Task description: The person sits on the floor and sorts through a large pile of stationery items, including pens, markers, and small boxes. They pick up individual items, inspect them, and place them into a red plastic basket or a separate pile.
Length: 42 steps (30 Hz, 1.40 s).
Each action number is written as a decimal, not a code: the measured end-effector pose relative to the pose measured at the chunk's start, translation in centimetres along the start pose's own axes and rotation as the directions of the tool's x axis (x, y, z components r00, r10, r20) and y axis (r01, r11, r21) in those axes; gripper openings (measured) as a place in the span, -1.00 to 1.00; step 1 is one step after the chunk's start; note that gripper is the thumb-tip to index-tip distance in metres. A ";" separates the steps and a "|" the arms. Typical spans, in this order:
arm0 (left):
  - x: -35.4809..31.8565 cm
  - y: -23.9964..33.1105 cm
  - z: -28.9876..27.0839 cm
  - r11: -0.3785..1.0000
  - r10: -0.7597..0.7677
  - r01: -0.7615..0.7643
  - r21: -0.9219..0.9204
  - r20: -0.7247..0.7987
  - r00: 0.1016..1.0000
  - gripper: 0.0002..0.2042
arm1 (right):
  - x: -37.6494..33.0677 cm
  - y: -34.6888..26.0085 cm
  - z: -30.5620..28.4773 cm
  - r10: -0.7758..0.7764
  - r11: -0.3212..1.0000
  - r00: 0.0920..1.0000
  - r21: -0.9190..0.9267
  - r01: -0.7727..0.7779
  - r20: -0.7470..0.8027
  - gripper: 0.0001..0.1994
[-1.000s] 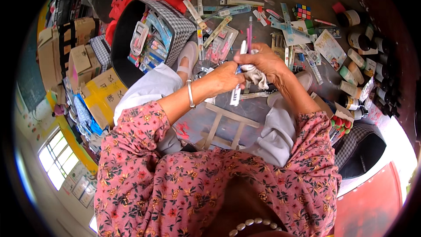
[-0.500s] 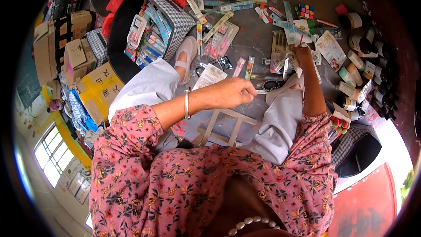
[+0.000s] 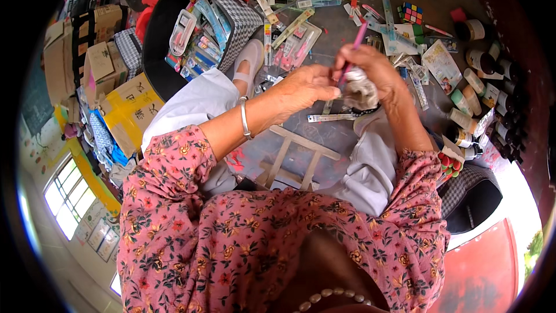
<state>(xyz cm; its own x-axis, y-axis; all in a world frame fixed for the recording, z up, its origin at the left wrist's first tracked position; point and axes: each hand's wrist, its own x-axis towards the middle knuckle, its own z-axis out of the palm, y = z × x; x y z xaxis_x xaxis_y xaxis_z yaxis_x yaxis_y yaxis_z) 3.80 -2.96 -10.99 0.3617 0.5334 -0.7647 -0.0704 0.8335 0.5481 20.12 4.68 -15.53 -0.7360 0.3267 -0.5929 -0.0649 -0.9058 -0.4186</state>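
Note:
My right hand (image 3: 376,69) is closed around a slim purple pen (image 3: 360,36), which stands tilted with its upper end above the fingers. A crumpled off-white cloth (image 3: 362,91) is bunched in the same hand, below the pen. From the left, my left hand (image 3: 304,90) meets the pen's lower end, its thumb and fingers pinched together there. Beneath the hands lie a clear-wrapped pen packet (image 3: 331,118) and a dark beaded item (image 3: 366,110), partly hidden by the cloth.
A checked fabric bin (image 3: 240,20) full of packaged stationery stands at left. Pen packets, a pink pencil-set pack (image 3: 298,46), a puzzle cube (image 3: 411,13) and a picture card (image 3: 441,66) lie around the floor. Bottles (image 3: 478,58) line the right; a wooden frame (image 3: 301,145) lies between my legs.
My right hand has come back toward me and leftward, bringing the purple pen and the cloth from the far pile. My left hand has risen slightly to meet it.

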 end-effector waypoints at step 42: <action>-0.8 2.5 0.0 0.985 -0.121 0.116 -0.128 -0.038 0.992 -0.73 | 0.6 -0.1 0.9 -0.246 0.968 0.952 -0.092 0.233 -0.182 -0.86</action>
<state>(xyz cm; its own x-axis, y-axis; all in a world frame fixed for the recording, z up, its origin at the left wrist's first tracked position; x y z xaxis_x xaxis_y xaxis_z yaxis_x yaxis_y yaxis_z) 3.38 -1.27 -9.01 0.3324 0.4333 -0.8377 -0.1467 0.9012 0.4079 19.10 4.69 -15.17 -0.5623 0.5829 -0.5866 -0.1721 -0.7763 -0.6064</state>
